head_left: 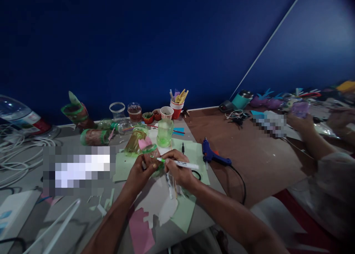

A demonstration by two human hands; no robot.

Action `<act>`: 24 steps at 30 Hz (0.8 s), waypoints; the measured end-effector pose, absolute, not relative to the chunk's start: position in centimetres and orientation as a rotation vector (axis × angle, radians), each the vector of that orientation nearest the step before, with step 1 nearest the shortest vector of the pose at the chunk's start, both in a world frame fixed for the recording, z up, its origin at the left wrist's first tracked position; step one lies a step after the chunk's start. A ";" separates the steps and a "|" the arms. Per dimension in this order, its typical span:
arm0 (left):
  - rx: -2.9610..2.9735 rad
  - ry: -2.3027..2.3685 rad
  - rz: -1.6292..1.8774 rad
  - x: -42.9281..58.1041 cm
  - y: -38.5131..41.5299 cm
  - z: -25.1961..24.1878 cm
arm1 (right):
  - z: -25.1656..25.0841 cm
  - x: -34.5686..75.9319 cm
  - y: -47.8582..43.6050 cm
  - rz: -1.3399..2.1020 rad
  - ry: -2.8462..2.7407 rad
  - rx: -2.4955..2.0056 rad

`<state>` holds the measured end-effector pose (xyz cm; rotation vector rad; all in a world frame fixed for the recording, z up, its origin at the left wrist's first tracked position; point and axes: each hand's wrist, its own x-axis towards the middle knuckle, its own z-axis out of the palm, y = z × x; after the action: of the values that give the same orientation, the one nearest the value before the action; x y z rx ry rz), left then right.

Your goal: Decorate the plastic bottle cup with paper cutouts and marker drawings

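My left hand [142, 171] is closed around a small plastic cup [150, 149] with a green rim and brownish sides. Between the fingers of my right hand [179, 171] is a white acrylic paint marker [187, 164], its green tip pointing at the cup's side. Whether the tip touches the cup I cannot tell. Under my hands lie pale green paper [186, 215] and a second marker [169, 187]. Just beyond them stand a green-tinted clear plastic container [165, 132] and a tilted yellowish-green one [135, 141].
A blue glue gun [212, 154] with its cord lies to the right. Paper cups [176, 109] with tools stand by the wall. On the left are a brown-and-green bottle piece [95, 136], a large bottle [24, 119] and coiled cables [19, 154]. Another person's hand [301, 122] is at far right.
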<state>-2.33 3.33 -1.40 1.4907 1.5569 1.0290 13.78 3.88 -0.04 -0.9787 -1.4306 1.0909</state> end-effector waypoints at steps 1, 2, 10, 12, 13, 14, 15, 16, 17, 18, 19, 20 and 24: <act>1.489 1.553 1.031 -2.3 3.3 -1.4 | 0.0 13.8 3.8 1.092 -1.437 -0.973; 1.484 1.551 1.036 -2.3 3.3 -1.4 | 0.1 13.8 3.8 1.093 -1.443 -0.964; 1.479 1.508 1.024 -2.3 3.4 -1.4 | -0.3 14.0 3.7 1.093 -1.513 -0.931; 1.498 1.513 1.026 -2.3 3.4 -1.4 | -0.2 14.0 3.7 1.084 -1.512 -0.942; 1.501 1.516 1.025 -2.3 3.4 -1.4 | -0.1 14.0 3.7 1.082 -1.514 -0.947; 1.499 1.525 1.025 -2.3 3.4 -1.4 | 0.0 14.0 3.7 1.079 -1.520 -0.952; 1.495 1.531 1.026 -2.3 3.4 -1.4 | 0.1 13.9 3.7 1.075 -1.527 -0.960; 1.491 1.538 1.026 -2.3 3.4 -1.4 | 0.2 14.0 3.7 1.069 -1.535 -0.969; 1.489 1.547 1.025 -2.3 3.4 -1.3 | 0.3 14.0 3.7 1.064 -1.541 -0.979; 1.488 1.556 1.023 -2.3 3.4 -1.3 | 0.3 14.0 3.7 1.059 -1.546 -0.987; 1.486 1.565 1.022 -2.3 3.4 -1.2 | 0.4 14.0 3.7 1.053 -1.549 -0.994; 1.484 1.572 1.017 -2.3 3.4 -1.2 | 0.4 14.0 3.7 1.048 -1.551 -1.000; 1.452 1.561 1.005 -2.3 3.3 -1.0 | 0.3 14.0 3.9 1.016 -1.543 -1.030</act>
<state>-2.35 3.33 -1.02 1.4522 1.5607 1.0047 14.03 3.85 0.28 -1.0301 -1.5434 1.0160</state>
